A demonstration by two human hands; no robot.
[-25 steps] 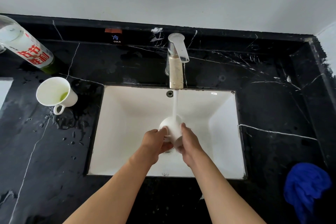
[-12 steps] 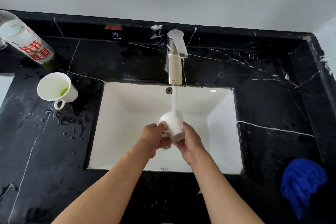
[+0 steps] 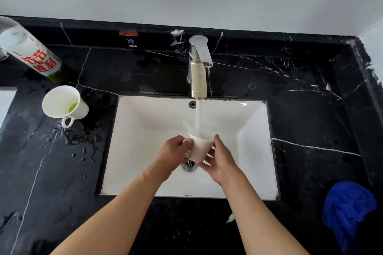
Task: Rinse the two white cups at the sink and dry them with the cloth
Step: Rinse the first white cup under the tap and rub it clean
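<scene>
Both hands hold one white cup [image 3: 199, 149] over the middle of the white sink [image 3: 145, 151]. My left hand [image 3: 173, 156] grips its handle side and my right hand [image 3: 219, 160] cups its right side and bottom. The cup's mouth faces up and away, and water from the chrome tap [image 3: 199, 66] runs into it. A second white cup [image 3: 64, 104] with green liquid at the bottom stands on the black counter left of the sink. The blue cloth [image 3: 348, 211] lies crumpled on the counter at the right.
A tall bottle [image 3: 29, 51] with red characters stands at the back left, behind the second cup. Water drops and puddles spot the black marble counter [image 3: 51, 172] left of the sink. The drain [image 3: 189, 165] sits just below the hands.
The cup has turned from bottom-up to mouth-up under the stream. Both hands have shifted grip around it and stayed over the drain.
</scene>
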